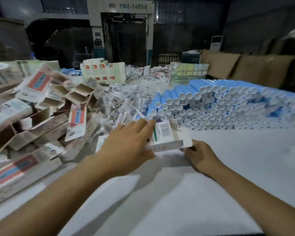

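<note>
A white carton [167, 135] (barcode up) in left hand [126, 143] and right hand [200, 156].

print: lettering on the small white cardboard carton [167, 133] too blurred to read
fingertips: right hand [201, 157] tips hidden beneath the carton
right edge: cuts off the stack of blue plastic tubes [228, 106]

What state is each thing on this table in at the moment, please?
carton: held between both hands, barcode side up.
left hand: grips the carton's left end.
right hand: grips its right end.
blue tubes: capped, lying stacked in rows.
loose cartons: heaped, many with open ends.
clear-wrapped pieces: heaped loose.
</note>
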Tool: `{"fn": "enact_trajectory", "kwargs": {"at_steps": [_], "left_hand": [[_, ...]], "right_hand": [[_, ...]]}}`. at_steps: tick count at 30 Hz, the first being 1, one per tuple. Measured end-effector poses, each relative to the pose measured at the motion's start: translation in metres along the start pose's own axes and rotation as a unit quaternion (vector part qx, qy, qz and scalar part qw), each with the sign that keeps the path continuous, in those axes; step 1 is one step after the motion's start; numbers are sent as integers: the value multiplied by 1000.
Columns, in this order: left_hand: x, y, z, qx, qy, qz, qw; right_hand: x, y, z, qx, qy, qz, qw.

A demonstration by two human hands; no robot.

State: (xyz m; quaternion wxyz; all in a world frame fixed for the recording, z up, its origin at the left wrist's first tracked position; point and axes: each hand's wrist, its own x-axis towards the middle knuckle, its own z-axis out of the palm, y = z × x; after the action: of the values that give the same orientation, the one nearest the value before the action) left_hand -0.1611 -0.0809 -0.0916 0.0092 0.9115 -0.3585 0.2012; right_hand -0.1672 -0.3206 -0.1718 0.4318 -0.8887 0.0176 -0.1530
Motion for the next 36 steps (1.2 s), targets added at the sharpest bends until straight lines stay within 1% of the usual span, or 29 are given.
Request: {"fn": "enact_trajectory", "kwargs": {"at_steps": [1, 2, 4, 6, 8, 9, 11, 13, 15, 17, 19, 20, 21, 23, 24, 26, 28, 30, 33, 36], "left_hand": [[5, 11, 17, -3, -23, 17, 1000], [9, 19, 34, -9, -42, 25, 999], [16, 30, 59, -18, -55, 30, 998], [20, 34, 73, -13, -46, 33, 998], [21, 35, 79, -3, -43, 32, 999], [20, 35, 81, 2, -41, 33, 999], [18, 35, 84, 6, -33, 35, 999], [17, 36, 85, -1, -24, 34, 999], [17, 36, 85, -11, -18, 34, 999], [17, 35, 83, -15, -17, 38, 999], [17, 34, 82, -13, -18, 43, 999], [17, 33, 83, -11, -18, 43, 999], [18, 33, 83, -12, -17, 42, 999], [19, 33, 85, -15, -18, 39, 999], [19, 33, 86, -18, -19, 37, 999], [20, 33, 87, -27, -18, 35, 999], [20, 32, 88, -37, -17, 34, 999], [20, 32, 89, -37, -12, 35, 999], [21, 32, 90, -36, -5, 36, 999], [22, 32, 90, -38, -1, 35, 999]], "right_hand": [[3, 1, -3, 66, 30, 42, 996], [6, 2, -5, 145, 65, 88, 983], [10, 4, -11, 274, 113, 157, 942], [14, 7, -15, 344, 130, 175, 913], [15, 9, -15, 370, 148, 189, 898], [16, 8, -15, 352, 160, 191, 902], [24, 2, -20, 261, 174, 164, 935], [38, -17, -32, 143, 179, 81, 970], [61, -49, -45, 50, 196, -33, 979], [94, -81, -52, -43, 216, -113, 969], [132, -105, -51, -157, 200, -135, 958], [149, -114, -50, -229, 175, -122, 950], [164, -121, -48, -315, 141, -94, 934], [183, -132, -42, -478, 68, -26, 875], [189, -135, -39, -528, 36, -5, 849], [199, -135, -33, -572, -18, 23, 819], [204, -135, -30, -588, -59, 48, 806], [207, -136, -30, -590, -84, 57, 801], [211, -137, -35, -589, -111, 43, 799], [207, -140, -38, -592, -112, 27, 798]]}}
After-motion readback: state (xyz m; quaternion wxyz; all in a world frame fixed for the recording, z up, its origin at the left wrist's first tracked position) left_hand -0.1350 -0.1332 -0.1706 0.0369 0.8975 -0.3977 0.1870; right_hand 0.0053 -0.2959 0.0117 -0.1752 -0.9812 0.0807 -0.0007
